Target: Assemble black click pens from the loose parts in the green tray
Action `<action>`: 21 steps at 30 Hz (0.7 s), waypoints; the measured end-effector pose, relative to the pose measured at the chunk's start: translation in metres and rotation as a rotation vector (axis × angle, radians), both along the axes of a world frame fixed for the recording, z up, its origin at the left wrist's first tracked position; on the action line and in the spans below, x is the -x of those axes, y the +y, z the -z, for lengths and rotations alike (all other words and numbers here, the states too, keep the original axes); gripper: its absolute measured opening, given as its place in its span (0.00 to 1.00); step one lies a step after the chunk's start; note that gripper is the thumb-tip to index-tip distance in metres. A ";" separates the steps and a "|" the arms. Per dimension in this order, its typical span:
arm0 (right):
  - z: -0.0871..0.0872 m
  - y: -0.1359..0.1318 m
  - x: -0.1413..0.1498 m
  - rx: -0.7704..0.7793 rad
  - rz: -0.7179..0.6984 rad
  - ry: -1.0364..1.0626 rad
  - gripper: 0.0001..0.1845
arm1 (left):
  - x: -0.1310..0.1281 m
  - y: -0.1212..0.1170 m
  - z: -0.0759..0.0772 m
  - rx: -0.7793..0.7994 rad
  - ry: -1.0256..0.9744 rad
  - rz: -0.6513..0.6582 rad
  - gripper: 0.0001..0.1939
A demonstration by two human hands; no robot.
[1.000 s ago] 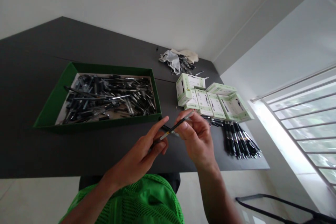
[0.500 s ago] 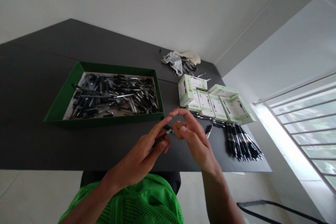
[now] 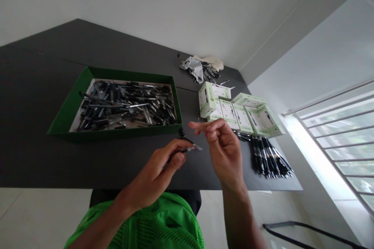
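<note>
A dark pen [image 3: 185, 150] is pinched between the thumb and fingers of my left hand [image 3: 159, 169]. Its pale, clear end sticks out to the right past the fingertips. My right hand [image 3: 224, 149] is raised just right of that end, apart from it. One finger there stretches left, while the others curl in against the thumb; whether anything is between them I cannot make out. On the table beyond my left fingertips, close to the box corner, lies another dark object [image 3: 182, 132], perhaps a pen. A green box [image 3: 70, 103] full of loose pens [image 3: 125, 105] stands to the left.
Green-and-white cartons [image 3: 229, 113] stand grouped on the right, some of them open. A fanned row of black pens [image 3: 270, 157] lies near the table's right edge. Light gloves or cloths [image 3: 193, 68] and more loose pens [image 3: 209, 73] lie at the back by the wall.
My right hand has drawn back to the right from the pen's end and turned. The left hand still grips the pen, its fingers slightly lower and the clear end now more exposed.
</note>
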State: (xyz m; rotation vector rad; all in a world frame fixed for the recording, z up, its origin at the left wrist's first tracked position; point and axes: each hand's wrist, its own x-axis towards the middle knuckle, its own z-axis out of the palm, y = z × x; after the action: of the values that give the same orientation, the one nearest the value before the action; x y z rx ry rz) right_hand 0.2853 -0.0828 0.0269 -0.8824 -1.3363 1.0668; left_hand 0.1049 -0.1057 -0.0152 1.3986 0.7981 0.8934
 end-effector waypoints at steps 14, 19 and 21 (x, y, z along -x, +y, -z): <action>0.002 -0.005 0.018 0.019 -0.131 0.099 0.07 | -0.001 0.007 -0.003 -0.058 0.034 -0.016 0.18; 0.004 -0.005 0.018 0.042 -0.145 0.086 0.07 | -0.002 0.009 0.001 -0.048 0.027 -0.010 0.18; 0.004 -0.004 0.019 0.037 -0.169 0.091 0.07 | -0.002 0.009 0.002 -0.052 0.033 -0.012 0.19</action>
State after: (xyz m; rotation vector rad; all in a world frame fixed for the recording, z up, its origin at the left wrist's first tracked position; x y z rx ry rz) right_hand 0.2667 -0.0872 0.0229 -0.7484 -1.3360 1.2515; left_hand 0.1074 -0.0969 -0.0169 1.4593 0.8138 0.9078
